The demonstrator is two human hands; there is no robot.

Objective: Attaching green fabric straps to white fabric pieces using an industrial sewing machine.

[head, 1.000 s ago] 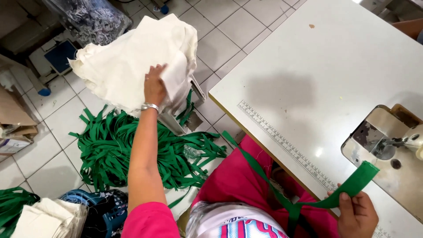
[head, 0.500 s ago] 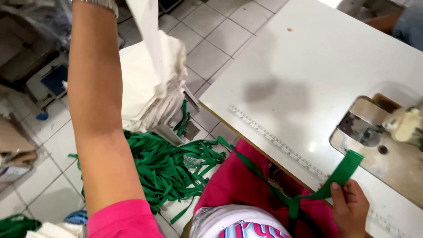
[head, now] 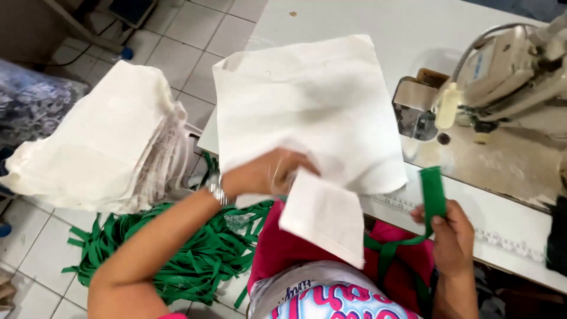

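White fabric piece (head: pixel 307 112) is being spread over the near left corner of the counter (head: pixel 514 221), its lower edge folding down over the counter's front toward the lap. Going left to right: a tall stack of similar white fabric (head: pixel 88 147) is being carried on something at the far left (its support is hidden), and below it a loose heap of green strips (head: pixel 177 260) is lying on the tiled floor (head: pixel 177 35). No true container is being shown; the stack and the heap are merely piled. Next, the left hand (head: pixel 266 174) is being closed in a pinching grip on the fabric piece's lower edge, where the cloth is bunching slightly. The piece is judged to be light, soft and limp, likely to sag and slide off the counter unless held; its edges or corners are judged the best places for taking hold, since the middle would only crumple. Further right, the right hand (head: pixel 452 239) is being clamped, thumb against fingers, on a green strap (head: pixel 432 192), which is standing up from the fist and trailing down to the lap. At the far right a sewing machine (head: pixel 514 65) is standing on the counter, well apart from the fabric's right edge.
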